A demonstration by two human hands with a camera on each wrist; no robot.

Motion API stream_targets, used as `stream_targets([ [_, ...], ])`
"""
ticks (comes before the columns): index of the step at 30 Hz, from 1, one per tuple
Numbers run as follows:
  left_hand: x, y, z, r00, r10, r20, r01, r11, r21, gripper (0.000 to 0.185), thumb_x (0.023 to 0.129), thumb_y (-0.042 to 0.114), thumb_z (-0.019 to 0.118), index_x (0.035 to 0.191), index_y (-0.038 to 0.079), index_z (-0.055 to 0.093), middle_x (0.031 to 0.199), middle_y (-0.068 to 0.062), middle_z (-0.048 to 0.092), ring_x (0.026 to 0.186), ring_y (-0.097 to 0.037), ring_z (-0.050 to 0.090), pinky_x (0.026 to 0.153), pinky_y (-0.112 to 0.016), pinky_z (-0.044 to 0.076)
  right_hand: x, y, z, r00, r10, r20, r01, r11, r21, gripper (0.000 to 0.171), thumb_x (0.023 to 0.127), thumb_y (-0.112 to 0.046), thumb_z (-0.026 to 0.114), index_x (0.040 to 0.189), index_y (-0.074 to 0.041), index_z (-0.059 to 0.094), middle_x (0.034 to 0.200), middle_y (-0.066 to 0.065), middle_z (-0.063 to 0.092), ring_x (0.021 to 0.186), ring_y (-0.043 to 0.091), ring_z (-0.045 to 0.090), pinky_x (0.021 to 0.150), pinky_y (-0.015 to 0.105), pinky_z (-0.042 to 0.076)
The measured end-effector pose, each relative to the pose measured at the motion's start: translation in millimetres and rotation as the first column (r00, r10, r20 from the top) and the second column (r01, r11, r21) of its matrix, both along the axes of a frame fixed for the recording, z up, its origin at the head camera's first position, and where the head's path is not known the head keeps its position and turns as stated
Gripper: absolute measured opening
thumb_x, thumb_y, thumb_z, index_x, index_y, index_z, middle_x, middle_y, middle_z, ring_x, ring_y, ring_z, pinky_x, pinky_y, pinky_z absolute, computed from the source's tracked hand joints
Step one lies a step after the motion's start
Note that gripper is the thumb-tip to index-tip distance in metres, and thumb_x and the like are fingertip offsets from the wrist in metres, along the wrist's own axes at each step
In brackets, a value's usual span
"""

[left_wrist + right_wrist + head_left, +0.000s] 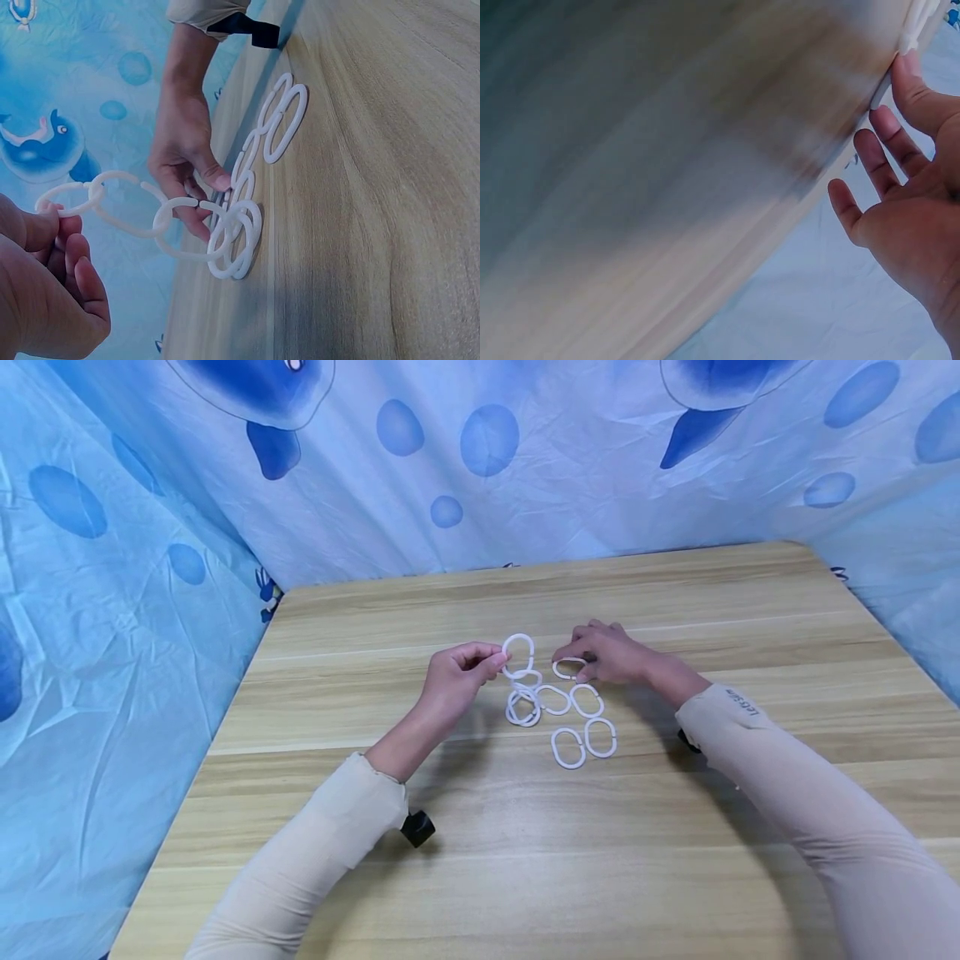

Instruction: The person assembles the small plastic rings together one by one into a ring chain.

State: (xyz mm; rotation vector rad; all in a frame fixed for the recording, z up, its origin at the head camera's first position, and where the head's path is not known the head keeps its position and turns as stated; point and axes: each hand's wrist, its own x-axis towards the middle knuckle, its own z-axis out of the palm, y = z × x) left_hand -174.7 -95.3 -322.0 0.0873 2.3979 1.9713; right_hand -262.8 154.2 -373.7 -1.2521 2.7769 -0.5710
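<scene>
- Here the left hand (457,672) pinches the top ring of a chain of white plastic C-shaped rings (519,653), fingers and thumb clamped on it, lifting that end just above the tabletop (675,860).
- In the left wrist view the chain (150,217) runs as linked ovals from the pinching fingers (45,229) across to the pile of rings (236,240) lying flat on the wood; its long axis slopes down from the hand toward the pile.
- The right hand (607,653) sits just to the right of the lifted ring, fingertips curled down onto another single white ring (568,667), which lies on the tabletop. The left wrist view shows thumb and forefinger (214,178) closing on that ring, so it is gripped rather than merely touched.
- The right wrist view is blurred; it shows fingers (885,161) fairly straight near the tabletop edge, and the grip cannot be read from it.
- The loose rings (585,735) lie on the near side of the lifted ring, between the two forearms, some touching or overlapping, two side by side nearest the person.
- The pinched ring and the right hand's ring are near each other but apart; the right hand is the nearer one to the flat-lying ring, the left to the chain's end.
- A blue curtain with a whale print (487,485) hangs behind and beside the tabletop.
</scene>
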Motion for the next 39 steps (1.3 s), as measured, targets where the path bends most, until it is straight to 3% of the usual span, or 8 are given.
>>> stream_targets([
  [14,-0.2,-1,1.2,1.000,-0.005,0.002,0.005,1.000,-0.001,0.019,0.077,0.023,0.068,0.088,0.007,0.068,0.076,-0.001,0.059,0.071,-0.011,0.051,0.072,-0.036,0.045,1.2,1,3.0,0.994,-0.103,0.038,0.103,0.995,0.001,0.050,0.066,-0.025,0.076,0.109,-0.013,0.055,0.072,0.003,0.047,0.074,0.018,0.038,0.073,0.041,0.024],
  [22,-0.8,-2,1.4,1.000,-0.004,0.013,0.004,1.000,0.017,0.020,0.077,0.023,0.068,0.088,0.007,0.068,0.076,-0.001,0.059,0.072,-0.011,0.052,0.073,-0.034,0.044,5.2,0,7.5,0.996,-0.069,-0.052,0.075,0.992,0.104,0.041,0.070,-0.028,0.073,0.107,-0.014,0.061,0.068,0.000,0.046,0.071,0.018,0.041,0.077,0.044,0.026],
  [29,-1.1,-2,2.9,1.000,-0.010,0.029,0.010,1.000,0.005,0.021,0.078,0.022,0.067,0.090,0.005,0.067,0.076,-0.001,0.058,0.072,-0.012,0.051,0.070,-0.030,0.044,9.0,-1,12.1,0.998,-0.048,-0.051,0.055,0.986,0.155,0.039,0.069,-0.026,0.073,0.105,-0.015,0.062,0.068,-0.001,0.044,0.071,0.019,0.041,0.079,0.047,0.027],
  [34,9.5,2,18.4,1.000,-0.004,0.031,0.004,1.000,0.003,0.019,0.080,0.015,0.064,0.091,0.000,0.065,0.075,-0.003,0.057,0.071,-0.012,0.050,0.070,-0.028,0.044,10.2,0,13.4,0.999,-0.043,-0.022,0.046,0.988,0.144,0.042,0.066,-0.025,0.074,0.105,-0.015,0.062,0.072,0.002,0.048,0.073,0.019,0.042,0.077,0.047,0.028],
  [36,10.0,2,18.7,1.000,-0.005,0.030,0.004,1.000,0.004,0.019,0.080,0.015,0.065,0.091,-0.001,0.065,0.074,-0.002,0.057,0.071,-0.012,0.050,0.068,-0.026,0.043,9.8,1,13.8,0.999,-0.054,-0.006,0.054,0.992,0.115,0.040,0.066,-0.025,0.075,0.103,-0.015,0.062,0.072,0.003,0.049,0.072,0.018,0.042,0.077,0.046,0.027],
  [39,3.9,0,9.6,0.999,-0.006,0.032,0.006,1.000,0.011,0.020,0.079,0.018,0.066,0.090,0.002,0.066,0.073,0.000,0.057,0.070,-0.011,0.050,0.066,-0.024,0.043,8.5,3,15.4,0.995,-0.093,0.020,0.092,0.995,0.043,0.043,0.066,-0.024,0.075,0.105,-0.012,0.062,0.072,0.004,0.049,0.070,0.017,0.041,0.074,0.042,0.025],
])
